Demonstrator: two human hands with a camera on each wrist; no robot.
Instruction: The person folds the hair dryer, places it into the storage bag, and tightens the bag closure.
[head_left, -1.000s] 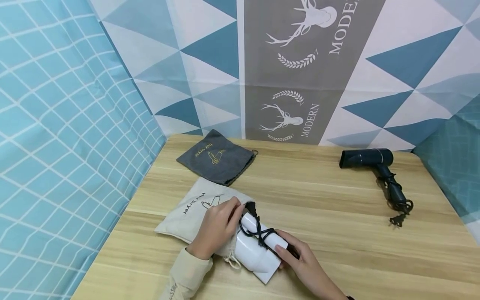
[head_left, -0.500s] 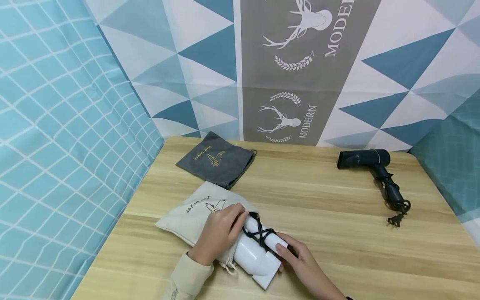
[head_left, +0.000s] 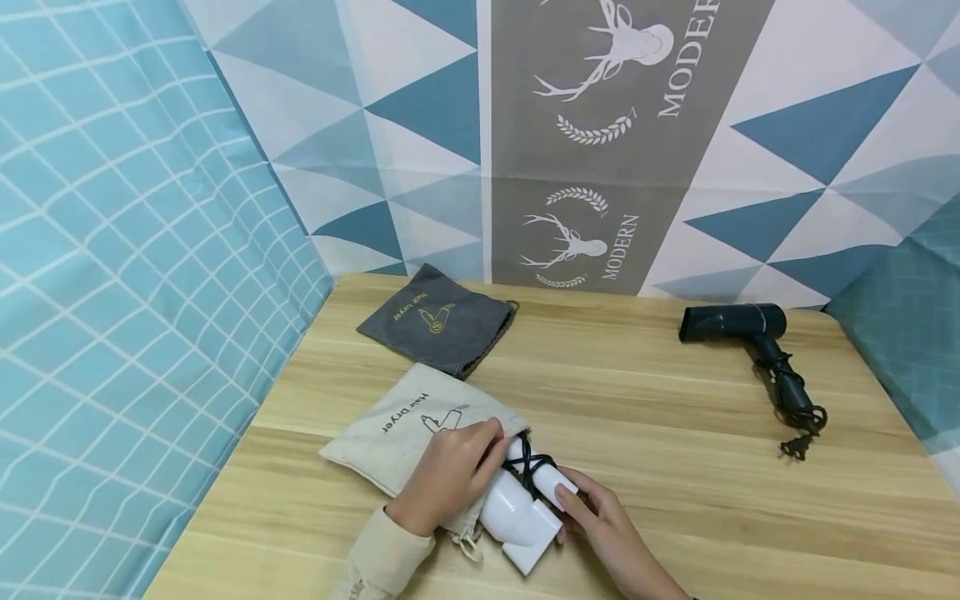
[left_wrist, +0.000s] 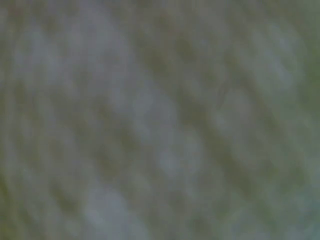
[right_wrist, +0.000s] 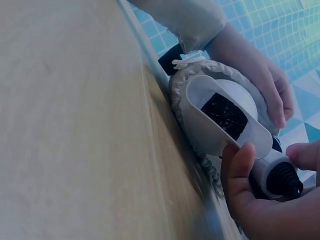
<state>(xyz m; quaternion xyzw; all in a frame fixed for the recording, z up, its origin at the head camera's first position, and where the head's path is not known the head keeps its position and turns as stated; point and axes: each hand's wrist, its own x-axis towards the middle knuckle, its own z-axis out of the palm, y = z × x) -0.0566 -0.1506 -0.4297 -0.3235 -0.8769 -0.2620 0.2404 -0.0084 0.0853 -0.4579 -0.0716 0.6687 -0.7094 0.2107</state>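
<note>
Patterned sheets (head_left: pixel 420 108) are backing one table (head_left: pixel 637 408) bearing one gray bag (head_left: pixel 431 325), one black hair dryer (head_left: pixel 735 321) and one beige bag (head_left: pixel 386 450). One white hair dryer (head_left: pixel 512 515) is sitting partly hidden inside the beige bag; the left hand (head_left: pixel 453 475) is pinching the bag's rim, the right hand (head_left: pixel 603 521) gripping the dryer's handle. Blur is filling the left wrist view.

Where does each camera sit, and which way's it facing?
Head: head-worn, facing forward and down at the white hair dryer partly inside the beige drawstring pouch; left hand, right hand show.
Left wrist: on that wrist; too blurred to identify anything, body included.
Right wrist: on that wrist, facing the nozzle and pouch; both hands show.
Shared by head and right wrist: dryer, pouch, hands.
</note>
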